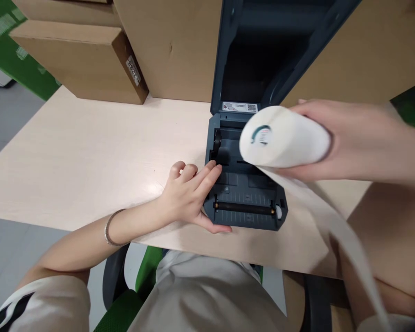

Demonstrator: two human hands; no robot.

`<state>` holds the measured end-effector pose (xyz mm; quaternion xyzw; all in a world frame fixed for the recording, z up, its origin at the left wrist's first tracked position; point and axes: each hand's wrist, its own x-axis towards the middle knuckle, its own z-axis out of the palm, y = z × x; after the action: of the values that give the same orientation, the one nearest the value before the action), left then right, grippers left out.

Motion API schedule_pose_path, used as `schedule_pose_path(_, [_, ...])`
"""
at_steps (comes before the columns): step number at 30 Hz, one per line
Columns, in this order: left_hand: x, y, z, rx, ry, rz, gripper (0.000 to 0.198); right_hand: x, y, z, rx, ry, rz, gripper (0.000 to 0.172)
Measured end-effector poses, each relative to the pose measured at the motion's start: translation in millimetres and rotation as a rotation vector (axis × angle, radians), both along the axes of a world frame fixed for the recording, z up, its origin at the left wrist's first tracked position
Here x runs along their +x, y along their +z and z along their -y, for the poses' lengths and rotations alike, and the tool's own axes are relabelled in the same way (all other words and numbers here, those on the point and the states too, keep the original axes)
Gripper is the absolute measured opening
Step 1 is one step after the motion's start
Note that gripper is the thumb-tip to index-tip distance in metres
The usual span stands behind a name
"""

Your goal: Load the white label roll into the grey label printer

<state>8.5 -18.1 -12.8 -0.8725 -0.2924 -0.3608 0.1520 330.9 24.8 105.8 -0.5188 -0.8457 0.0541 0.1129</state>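
My right hand (318, 143) is wrapped around a roll of white label paper (293, 136), held above the right side of an open label printer (244, 184). From the roll a loose strip of paper (346, 235) trails down to the lower right. The roll's near end shows a printed round core. My left hand (195, 191) rests against the printer's left edge. Its index and middle fingers reach over the side, the thumb lies spread along the front, and the other two fingers are curled. A black roller (244, 208) crosses the printer's front; the raised lid (216, 87) leans back.
A cardboard box (79, 64) stands at the back left of the pale table (72, 161). Larger cardboard (173, 50) rises behind the printer and lid. A green and black chair (124, 309) is under me at the table's near edge.
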Motion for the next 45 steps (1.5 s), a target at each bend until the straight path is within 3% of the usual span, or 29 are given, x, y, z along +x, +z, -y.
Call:
schedule_pose_path(3, [-0.5,2.8,-2.2,-0.021,-0.024,-0.002,0.119,-32.9,-9.2,-6.3,0.033,0.115,-0.077,0.06])
schedule_pose_path(7, [-3.8,2.8,-3.9,0.008,-0.043,-0.026,0.12,-45.2,-19.4,-10.8,0.072,0.191,-0.044,0.049])
schedule_pose_path(13, [-5.7,-3.8,-3.7,0.012,0.047,-0.103,0.124,-48.2,-47.8,-26.6,0.07,0.193,0.01,0.061])
schedule_pose_path(18, [-3.7,-3.2,-4.7,0.039,-0.016,-0.062,0.122,-52.5,-60.3,-32.1,0.1,0.25,0.041,0.061])
schedule_pose_path(21, [-4.1,-2.4,-4.8,0.015,-0.012,-0.07,0.126,-64.8,-50.4,-11.2,0.142,0.227,0.122,0.053])
schedule_pose_path(25, [-4.5,-2.7,-4.5,-0.009,-0.024,-0.058,0.128,-81.5,-38.6,42.4,0.214,0.233,0.135,0.047])
schedule_pose_path(31, [-4.7,-4.0,-4.0,-0.071,-0.05,-0.023,0.125,-85.1,-44.2,105.7,0.247,0.297,0.205,0.073])
schedule_pose_path(39, [-6.6,-2.4,-4.0,-0.047,-0.066,-0.039,0.12,-96.9,-52.4,107.3,0.265,0.304,0.219,0.084])
schedule_pose_path(42, [-8.8,-4.2,-2.5,-0.097,-0.048,-0.04,0.124,-96.5,-48.6,113.1,0.31,0.309,0.226,0.074])
schedule_pose_path(45, [-9.7,-5.3,-0.9,-0.102,-0.035,-0.049,0.123,-80.0,-29.4,112.4,0.291,0.345,0.199,0.055])
